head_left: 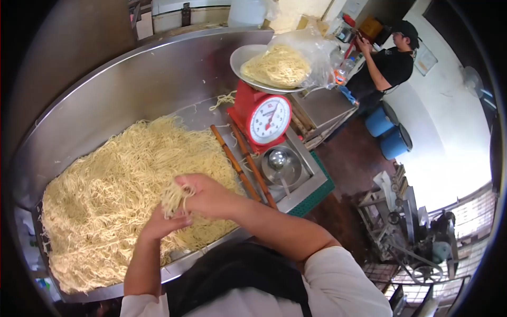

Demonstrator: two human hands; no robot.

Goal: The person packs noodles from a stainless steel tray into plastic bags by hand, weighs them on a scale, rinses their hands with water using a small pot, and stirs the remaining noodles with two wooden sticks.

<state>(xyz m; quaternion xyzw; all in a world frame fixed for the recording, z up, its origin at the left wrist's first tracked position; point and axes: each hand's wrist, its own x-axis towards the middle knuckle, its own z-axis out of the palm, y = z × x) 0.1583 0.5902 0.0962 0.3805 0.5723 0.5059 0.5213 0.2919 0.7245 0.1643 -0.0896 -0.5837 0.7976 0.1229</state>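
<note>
A broad heap of pale yellow noodles [121, 174] fills much of a metal tray [105, 90]. Above the heap, a small clump of noodles [174, 199] is between my two hands. My right hand [205, 196] curls round the clump from the right, its fingertips partly hidden. My left hand [162, 223] cups it from below and the left. A red dial scale [243, 105] stands at the tray's right end; its pan [240, 55] carries noodles in a clear plastic bag [314, 50]. Two bamboo sticks [235, 161] lie beside the heap.
Right of the sticks sits a metal bowl [296, 174] with a ladle [278, 158]. A co-worker [388, 66] stands beyond the scale at a side counter [330, 108]. Two blue barrels [381, 122] are on the floor, and a machine with a wheel [426, 273] stands at lower right.
</note>
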